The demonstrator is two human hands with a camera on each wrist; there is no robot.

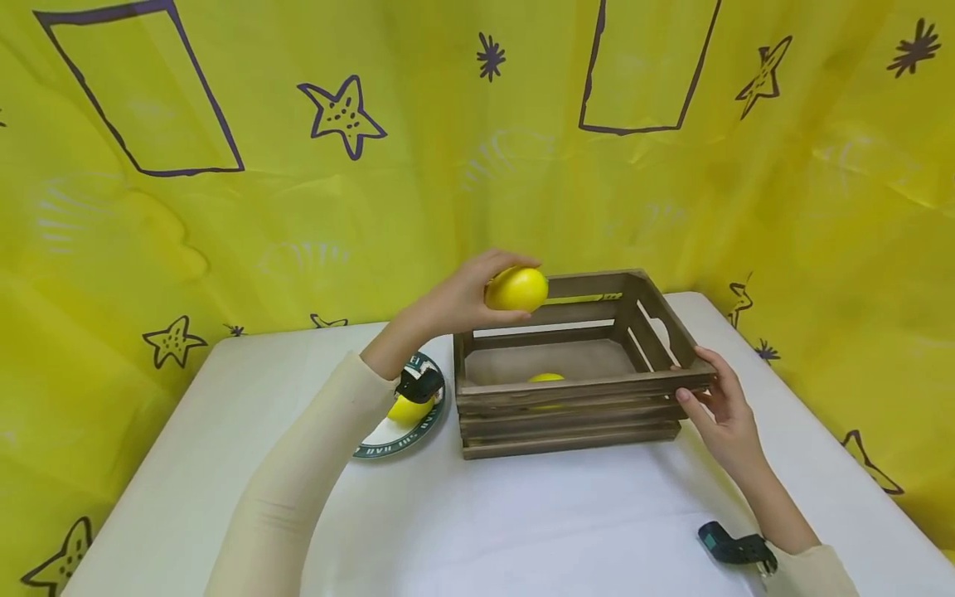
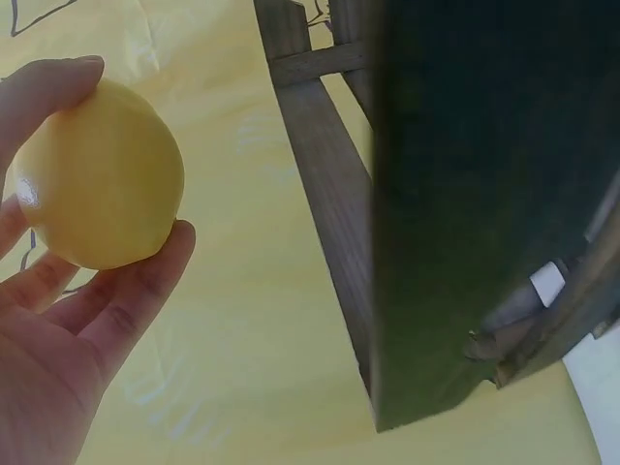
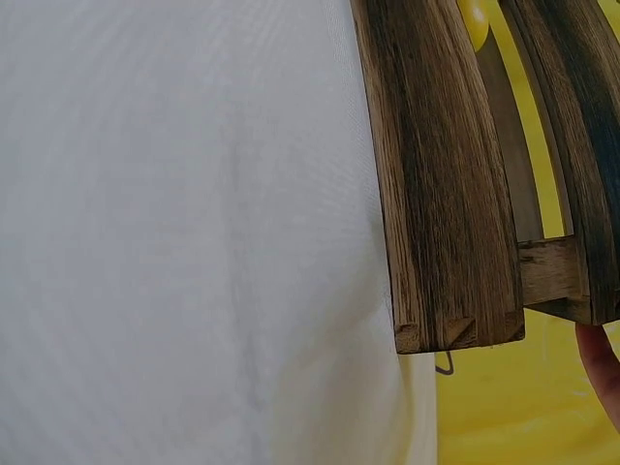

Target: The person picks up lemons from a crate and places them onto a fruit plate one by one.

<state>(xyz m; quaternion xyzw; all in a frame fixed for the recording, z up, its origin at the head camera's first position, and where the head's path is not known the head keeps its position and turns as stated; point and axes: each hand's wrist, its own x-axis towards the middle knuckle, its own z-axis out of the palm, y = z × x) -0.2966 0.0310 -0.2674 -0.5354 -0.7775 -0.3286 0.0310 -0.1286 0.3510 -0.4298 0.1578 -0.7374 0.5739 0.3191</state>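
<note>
My left hand [image 1: 462,297] grips a yellow lemon [image 1: 524,290] above the left rear part of a brown slatted wooden crate [image 1: 567,433]. In the left wrist view, thumb and fingers curl round that lemon [image 2: 107,179], beside the crate's slats [image 2: 325,184]. One lemon [image 1: 547,378] lies inside the crate, partly hidden by the front slats. My right hand [image 1: 727,423] holds the crate's front right corner, thumb on the front slat. Only a fingertip [image 3: 599,363] of it shows in the right wrist view.
Left of the crate stands a green-rimmed plate [image 1: 395,448] bearing yellow fruit [image 1: 410,410], partly covered by the left wrist and its black strap [image 1: 419,385]. White cloth [image 1: 522,522] covers the table. A yellow patterned curtain [image 1: 418,207] hangs behind and on both sides.
</note>
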